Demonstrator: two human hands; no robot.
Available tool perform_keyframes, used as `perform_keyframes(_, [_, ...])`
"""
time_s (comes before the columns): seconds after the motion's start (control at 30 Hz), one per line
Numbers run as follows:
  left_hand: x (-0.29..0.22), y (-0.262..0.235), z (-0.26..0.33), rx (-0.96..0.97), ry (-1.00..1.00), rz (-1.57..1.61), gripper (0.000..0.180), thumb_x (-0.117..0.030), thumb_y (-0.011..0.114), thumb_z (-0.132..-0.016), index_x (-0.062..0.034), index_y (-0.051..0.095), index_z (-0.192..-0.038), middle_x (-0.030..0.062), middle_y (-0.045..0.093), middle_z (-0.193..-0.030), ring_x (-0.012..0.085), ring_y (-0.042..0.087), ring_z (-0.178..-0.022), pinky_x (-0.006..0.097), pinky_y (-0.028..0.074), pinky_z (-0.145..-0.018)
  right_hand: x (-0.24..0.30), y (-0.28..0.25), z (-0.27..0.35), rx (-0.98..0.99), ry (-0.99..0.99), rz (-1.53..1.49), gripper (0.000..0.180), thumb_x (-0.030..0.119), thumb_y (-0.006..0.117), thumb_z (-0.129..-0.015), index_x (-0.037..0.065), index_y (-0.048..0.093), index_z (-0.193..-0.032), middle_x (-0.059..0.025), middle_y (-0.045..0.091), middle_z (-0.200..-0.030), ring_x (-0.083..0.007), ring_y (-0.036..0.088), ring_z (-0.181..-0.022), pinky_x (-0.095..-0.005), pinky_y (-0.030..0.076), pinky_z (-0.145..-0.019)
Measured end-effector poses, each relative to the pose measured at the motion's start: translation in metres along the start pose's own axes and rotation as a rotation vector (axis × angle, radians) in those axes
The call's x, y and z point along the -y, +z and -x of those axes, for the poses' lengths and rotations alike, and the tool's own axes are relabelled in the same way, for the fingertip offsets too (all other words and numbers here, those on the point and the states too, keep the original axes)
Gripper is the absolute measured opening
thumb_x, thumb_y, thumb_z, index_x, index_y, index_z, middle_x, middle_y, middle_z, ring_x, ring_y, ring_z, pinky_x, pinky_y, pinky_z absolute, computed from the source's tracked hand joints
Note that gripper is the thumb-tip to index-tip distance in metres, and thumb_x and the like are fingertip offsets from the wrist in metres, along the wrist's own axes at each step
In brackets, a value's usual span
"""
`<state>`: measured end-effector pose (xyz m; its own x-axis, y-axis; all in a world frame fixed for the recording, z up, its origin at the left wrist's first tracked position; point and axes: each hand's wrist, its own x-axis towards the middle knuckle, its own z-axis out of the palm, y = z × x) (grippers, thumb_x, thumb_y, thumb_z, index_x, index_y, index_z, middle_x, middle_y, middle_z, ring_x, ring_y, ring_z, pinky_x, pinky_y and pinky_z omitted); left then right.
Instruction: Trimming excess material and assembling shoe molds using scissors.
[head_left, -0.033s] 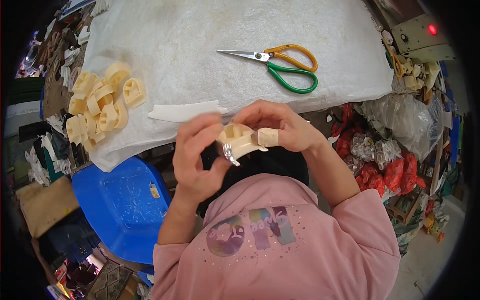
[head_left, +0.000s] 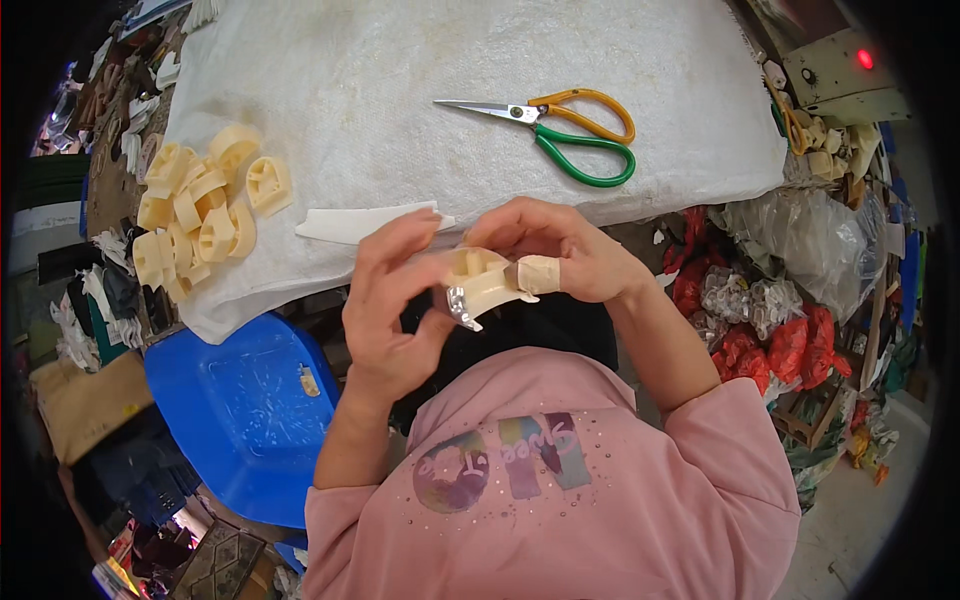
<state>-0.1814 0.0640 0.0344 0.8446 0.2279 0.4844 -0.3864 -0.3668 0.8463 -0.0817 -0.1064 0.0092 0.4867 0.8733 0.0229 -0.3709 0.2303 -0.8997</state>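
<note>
While a heap of cream, hollow plastic-looking pieces lies at ten o'clock, the bare left hand curls by the silvery end of a cream, hollow, curved piece at the clock's centre; blur hides whether it pinches. At three o'clock, the bare right hand pinches that piece.

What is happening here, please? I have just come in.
A person's right hand holds a hollow cream piece. The left hand is at its silvery end, the grip unclear. A white strip and scissors lie on the white cloth, with a heap of cream pieces at its left side.
</note>
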Motion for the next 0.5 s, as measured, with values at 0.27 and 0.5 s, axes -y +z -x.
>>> perform_keyframes(0.27, [0.025, -0.004, 0.003, 0.061, 0.154, -0.074, 0.035, 0.017, 0.066, -0.063, 0.0003, 0.06, -0.094, 0.0145, 0.063, -0.097, 0.032, 0.063, -0.095, 0.036, 0.051, -0.082, 0.027, -0.053, -0.001, -0.559, -0.345, 1.502, 0.038, 0.005, 0.062, -0.079, 0.004, 0.056, -0.117, -0.0148, 0.06, -0.107, -0.0296, 0.056, -0.1, -0.0383, 0.048, -0.084])
perform_keyframes(0.5, [0.055, 0.029, -0.022, -0.029, 0.305, -0.443, 0.034, 0.013, 0.069, -0.066, -0.0011, 0.061, -0.095, 0.0158, 0.06, -0.101, 0.0324, 0.061, -0.095, 0.036, 0.052, -0.081, 0.032, -0.059, -0.002, -0.492, -0.109, 1.824, 0.049, -0.006, 0.057, -0.071, 0.007, 0.055, -0.118, -0.0154, 0.056, -0.106, -0.0313, 0.053, -0.101, -0.0371, 0.049, -0.076])
